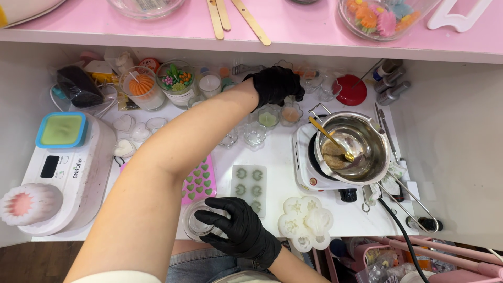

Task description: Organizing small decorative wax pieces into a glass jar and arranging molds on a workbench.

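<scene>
Head view: the black-gloved right hand (pixel 238 228) has its fingers wrapped around a small clear glass jar (pixel 198 222) at the white surface's (pixel 277 157) near edge, beside a pink heart-cavity mould (pixel 200 182), while the left hand (pixel 276 85), fingers curled, reaches over small glass cups (pixel 255 133) towards the back.

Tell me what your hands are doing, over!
Left hand in black glove reaching over small glass cups at the table's back. Right hand gripping clear round glass jar at front edge. Nothing between them.

Bright, even overhead light, soft shadows under the pink shelf (pixel 314 31), glare in the steel pot (pixel 367 137), sharp focus
</scene>
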